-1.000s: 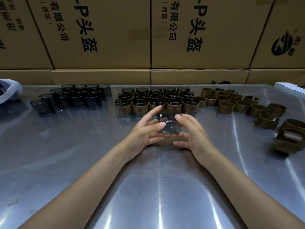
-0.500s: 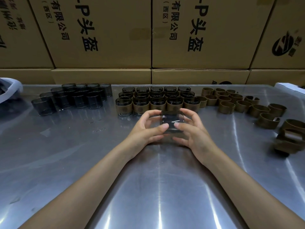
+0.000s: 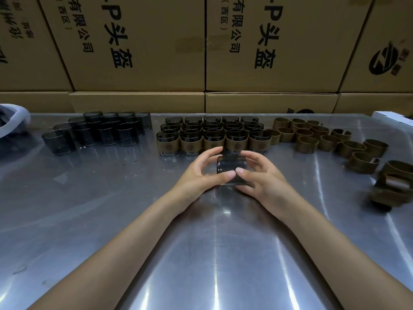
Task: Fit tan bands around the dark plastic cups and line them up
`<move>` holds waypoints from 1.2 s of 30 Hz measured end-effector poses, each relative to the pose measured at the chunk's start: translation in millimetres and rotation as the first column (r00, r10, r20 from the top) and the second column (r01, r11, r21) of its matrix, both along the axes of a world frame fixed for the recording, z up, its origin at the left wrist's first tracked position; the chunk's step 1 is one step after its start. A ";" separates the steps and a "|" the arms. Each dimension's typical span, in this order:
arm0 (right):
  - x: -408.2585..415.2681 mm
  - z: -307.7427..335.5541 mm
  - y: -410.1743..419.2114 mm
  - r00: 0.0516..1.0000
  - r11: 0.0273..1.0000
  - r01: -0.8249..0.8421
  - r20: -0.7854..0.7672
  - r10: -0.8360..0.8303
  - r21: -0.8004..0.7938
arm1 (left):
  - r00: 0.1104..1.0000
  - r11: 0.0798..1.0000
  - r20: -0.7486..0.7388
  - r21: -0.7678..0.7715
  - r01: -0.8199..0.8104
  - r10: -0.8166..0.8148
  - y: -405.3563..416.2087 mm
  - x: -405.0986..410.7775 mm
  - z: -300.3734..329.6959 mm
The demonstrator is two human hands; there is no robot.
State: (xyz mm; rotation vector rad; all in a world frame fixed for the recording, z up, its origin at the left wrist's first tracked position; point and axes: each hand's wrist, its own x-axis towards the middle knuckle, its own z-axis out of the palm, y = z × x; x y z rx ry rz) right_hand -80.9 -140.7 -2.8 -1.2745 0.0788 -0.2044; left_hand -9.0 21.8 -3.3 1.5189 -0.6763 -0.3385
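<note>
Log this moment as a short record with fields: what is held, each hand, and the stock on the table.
held: bare cup, no band on it
left hand: grips the cup's left side
right hand: grips the cup's right side
banded cups: rows in the middle, behind the hands
bare cups: cluster at back left
loose bands: spread at right
surface: metal table

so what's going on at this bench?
A person is banding cups. Both hands, left hand and right hand, grip one dark cup just above the steel table; no band shows on it. Banded cups stand in rows behind, bare cups left, loose tan bands right.
</note>
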 end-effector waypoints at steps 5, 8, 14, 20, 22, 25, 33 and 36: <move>-1.5 3.5 -4.4 0.997 0.984 -0.049 0.068 0.038 0.172 | 0.993 1.000 -0.114 -0.003 0.023 -0.023 0.6 0.3 3.7; -3.1 5.3 -6.0 0.995 0.970 -0.083 0.080 0.066 0.227 | 0.998 0.995 -0.057 0.094 0.026 -0.021 -3.3 -2.3 6.2; -4.0 9.4 -4.8 0.996 0.962 -0.084 0.048 0.074 0.259 | 0.996 1.000 0.087 0.013 -0.021 0.019 -1.1 -6.5 1.8; -1.1 6.8 0.9 0.998 0.999 -0.052 0.024 0.052 0.009 | 0.980 0.996 0.178 -0.031 -0.079 0.084 -0.6 -7.3 2.1; -1.1 5.0 3.8 0.997 0.991 -0.052 0.057 0.059 -0.125 | 0.978 0.993 0.181 -0.065 -0.094 0.105 -0.6 -6.7 1.3; -3.0 3.4 4.7 0.995 0.961 -0.016 0.090 0.043 -0.276 | 0.986 0.981 0.077 -0.136 -0.139 0.150 -0.5 -5.1 0.4; -0.8 -5.7 17.5 0.975 0.756 0.224 0.135 -0.178 -0.615 | 0.974 0.984 0.148 -0.068 -0.164 0.173 -2.2 -6.5 -0.2; -1.0 -8.8 16.8 0.963 0.603 0.250 0.127 -0.239 -0.758 | 0.952 0.987 0.262 -0.003 -0.161 0.156 -5.2 -7.1 -2.2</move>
